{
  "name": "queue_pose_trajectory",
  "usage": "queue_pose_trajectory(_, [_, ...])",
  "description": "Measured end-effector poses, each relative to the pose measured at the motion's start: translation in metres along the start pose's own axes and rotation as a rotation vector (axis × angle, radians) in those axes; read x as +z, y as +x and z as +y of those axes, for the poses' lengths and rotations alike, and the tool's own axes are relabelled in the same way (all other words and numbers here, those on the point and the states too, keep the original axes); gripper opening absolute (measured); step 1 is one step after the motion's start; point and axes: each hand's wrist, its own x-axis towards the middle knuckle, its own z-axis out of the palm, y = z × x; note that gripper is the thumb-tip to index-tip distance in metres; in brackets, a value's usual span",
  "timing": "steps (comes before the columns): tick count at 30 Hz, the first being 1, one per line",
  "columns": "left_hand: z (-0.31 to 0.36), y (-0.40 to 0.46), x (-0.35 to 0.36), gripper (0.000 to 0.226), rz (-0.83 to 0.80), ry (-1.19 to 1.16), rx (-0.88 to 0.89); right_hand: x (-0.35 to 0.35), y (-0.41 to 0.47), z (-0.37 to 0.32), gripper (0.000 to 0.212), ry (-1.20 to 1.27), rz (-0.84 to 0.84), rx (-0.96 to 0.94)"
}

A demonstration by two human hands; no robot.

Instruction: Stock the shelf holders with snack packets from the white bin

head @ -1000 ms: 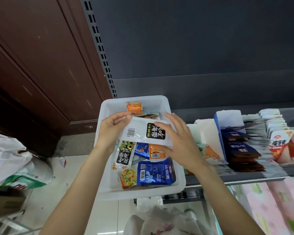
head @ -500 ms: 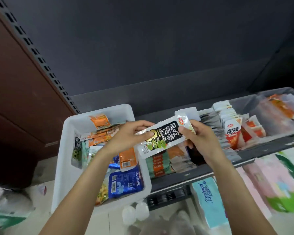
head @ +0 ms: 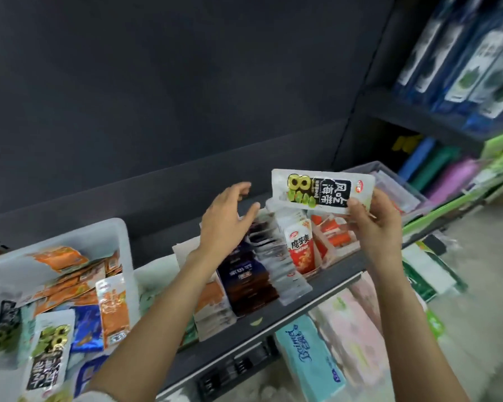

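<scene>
Many packets fill the white bin (head: 70,236); right grip (head: 375,227) pinches a kelp packet (head: 320,191), left grip (head: 227,224) open.

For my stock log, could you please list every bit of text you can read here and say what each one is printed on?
"魔芋爽": red-and-white packet standing in the shelf holder.
"Beimel" (uncertain, cursive): teal tissue pack on the lower shelf.
White packet held in the right hand: large characters upside down; I cannot read them surely.
Packets in the white bin: too blurred.
</scene>
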Motion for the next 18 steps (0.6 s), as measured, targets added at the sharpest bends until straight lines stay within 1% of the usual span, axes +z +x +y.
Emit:
queue_pose_trajectory(2, [-0.008, 0.005, 0.019, 0.04, -0.144, 0.29, 0.023, -0.009, 0.015, 0.006, 0.017, 0.062, 0.033, 0.095])
queue_pose_trajectory(3, [-0.01, 0.004, 0.026, 0.037, -0.199, 0.369, 0.031, -0.011, 0.022, 0.011, 0.017, 0.096, 0.03, 0.15])
queue_pose_trajectory(5, [-0.01, -0.001, 0.035, 0.026, -0.225, 0.443, 0.061, -0.007, 0.032, 0.019, 0.016, 0.13, 0.002, 0.203])
queue_pose_trajectory(7, [-0.009, -0.008, 0.038, 0.019, -0.218, 0.451, 0.113, 0.001, 0.041, 0.026, 0.016, 0.074, -0.049, 0.187])
queue_pose_trajectory(8, [-0.007, -0.011, 0.039, 0.019, -0.234, 0.437, 0.134, 0.006, 0.046, 0.03, 0.015, -0.002, -0.079, 0.143])
queue_pose_trajectory(10, [-0.007, -0.018, 0.039, 0.021, -0.276, 0.415, 0.153, 0.018, 0.053, 0.033, 0.015, -0.174, -0.16, -0.003])
queue_pose_trajectory(12, [-0.007, -0.022, 0.038, 0.026, -0.278, 0.411, 0.162, 0.032, 0.059, 0.032, 0.018, -0.348, -0.269, -0.22])
queue_pose_trajectory(14, [-0.009, -0.025, 0.037, 0.031, -0.278, 0.417, 0.179, 0.047, 0.063, 0.031, 0.019, -0.579, -0.387, -0.461])
queue_pose_trajectory(15, [-0.009, -0.026, 0.037, 0.032, -0.269, 0.41, 0.186, 0.055, 0.065, 0.032, 0.019, -0.67, -0.443, -0.544])
queue_pose_trajectory(18, [-0.009, -0.026, 0.038, 0.028, -0.222, 0.397, 0.183, 0.081, 0.063, 0.032, 0.019, -0.84, -0.599, -0.697])
